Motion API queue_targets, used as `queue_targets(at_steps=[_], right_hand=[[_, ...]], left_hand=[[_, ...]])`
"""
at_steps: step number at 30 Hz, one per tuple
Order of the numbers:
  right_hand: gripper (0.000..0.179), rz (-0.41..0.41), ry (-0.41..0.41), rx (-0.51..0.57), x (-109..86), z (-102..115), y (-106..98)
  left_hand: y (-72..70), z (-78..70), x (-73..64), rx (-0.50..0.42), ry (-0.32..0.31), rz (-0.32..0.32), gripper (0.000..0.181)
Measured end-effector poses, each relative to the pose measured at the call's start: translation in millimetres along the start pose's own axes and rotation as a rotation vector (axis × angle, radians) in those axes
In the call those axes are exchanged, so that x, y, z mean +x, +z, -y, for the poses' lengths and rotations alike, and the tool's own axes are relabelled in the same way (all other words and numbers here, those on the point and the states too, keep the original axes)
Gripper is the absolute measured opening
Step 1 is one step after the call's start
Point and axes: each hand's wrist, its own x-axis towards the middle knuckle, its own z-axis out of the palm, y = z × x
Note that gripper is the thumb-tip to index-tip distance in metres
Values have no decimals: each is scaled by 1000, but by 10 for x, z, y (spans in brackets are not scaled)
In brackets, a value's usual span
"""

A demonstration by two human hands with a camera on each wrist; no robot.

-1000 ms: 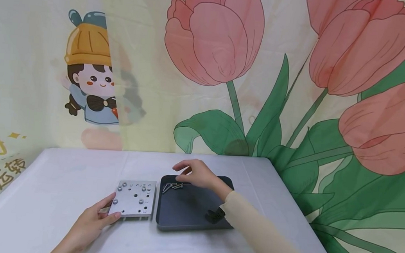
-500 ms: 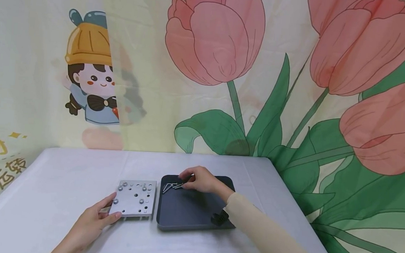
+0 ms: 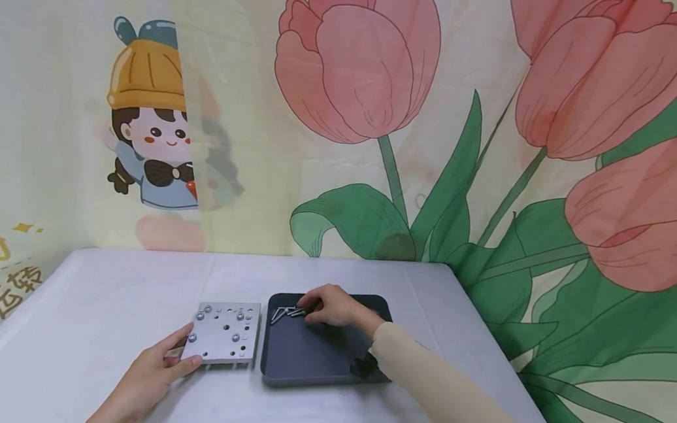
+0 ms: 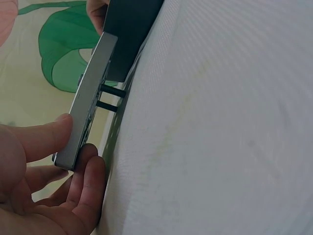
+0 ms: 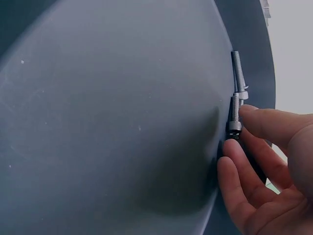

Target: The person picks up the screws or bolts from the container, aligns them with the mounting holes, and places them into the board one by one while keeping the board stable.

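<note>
A silver metal plate with holes and several socket-head bolts set in it is held by my left hand at its near left edge. In the left wrist view my thumb lies on one face of the plate and fingers on the other; two threaded bolt ends stick out beneath. Inside the dark tray, my right hand is down at loose socket-head bolts. In the right wrist view my thumb and fingertips are at one bolt; whether they pinch it cannot be told.
The tray stands just right of the plate on a white-covered table. A black object sits by my right wrist, over the tray's near right corner. Behind the table hangs a backdrop printed with tulips.
My right hand has come down from above the tray's far edge to the loose bolts, with its fingers drawn closer together. My left hand and the plate have stayed put.
</note>
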Motion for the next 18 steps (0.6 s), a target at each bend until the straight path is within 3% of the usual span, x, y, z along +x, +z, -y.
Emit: queue_targets(at_steps=[10,18], right_hand=[[26,5,19,-113,-7,21,39],[21,-11,61,-142,43,53,73]], left_hand=[[25,-4,-3,-27,-16,2,89],[15,-1,1,-26,-14,-7,89]])
